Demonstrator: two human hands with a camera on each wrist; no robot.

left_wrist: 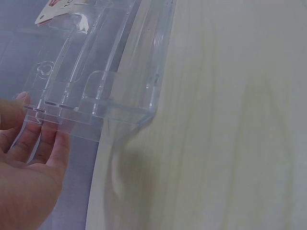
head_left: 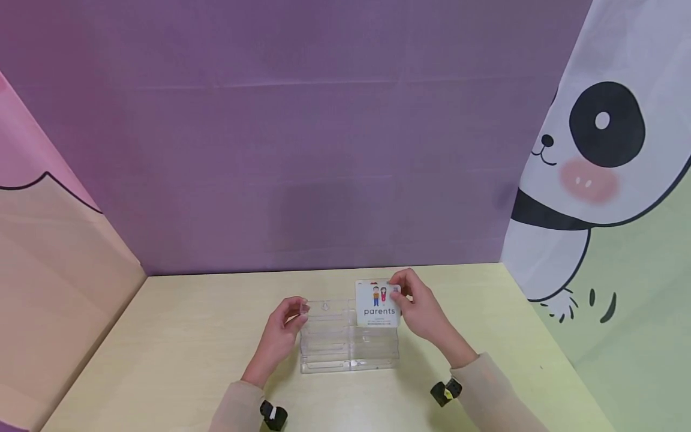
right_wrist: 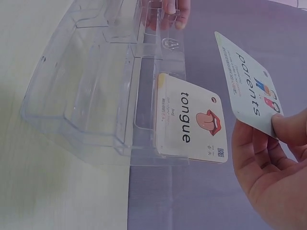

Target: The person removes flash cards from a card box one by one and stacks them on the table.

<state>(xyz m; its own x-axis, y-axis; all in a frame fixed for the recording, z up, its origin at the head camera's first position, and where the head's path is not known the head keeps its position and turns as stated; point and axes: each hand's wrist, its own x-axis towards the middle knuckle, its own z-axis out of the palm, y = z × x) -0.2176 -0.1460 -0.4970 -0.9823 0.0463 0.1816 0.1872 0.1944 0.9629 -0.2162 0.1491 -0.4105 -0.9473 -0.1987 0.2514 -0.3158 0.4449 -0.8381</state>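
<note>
A clear plastic card rack [head_left: 326, 345] with stepped pockets stands on the table. My left hand [head_left: 284, 321] grips its upper left corner, thumb on one face and fingers behind, as the left wrist view also shows. My right hand [head_left: 423, 309] pinches a flashcard [right_wrist: 249, 84] reading "parents", with two small figures drawn on it, between thumb and fingers. That card is held up at the rack's top right. In the right wrist view a "tongue" flashcard [right_wrist: 192, 120] sits in the rack's back pocket, other cards' edges showing behind it; in the head view the parents card covers it.
The pale wooden table [head_left: 189, 348] reaches back to a purple cloth wall [head_left: 324, 150]. A panda-printed panel [head_left: 621, 240] rises on the right, a pink and beige one [head_left: 54, 270] on the left. Black wrist cameras [head_left: 446, 392] sit at both sleeves.
</note>
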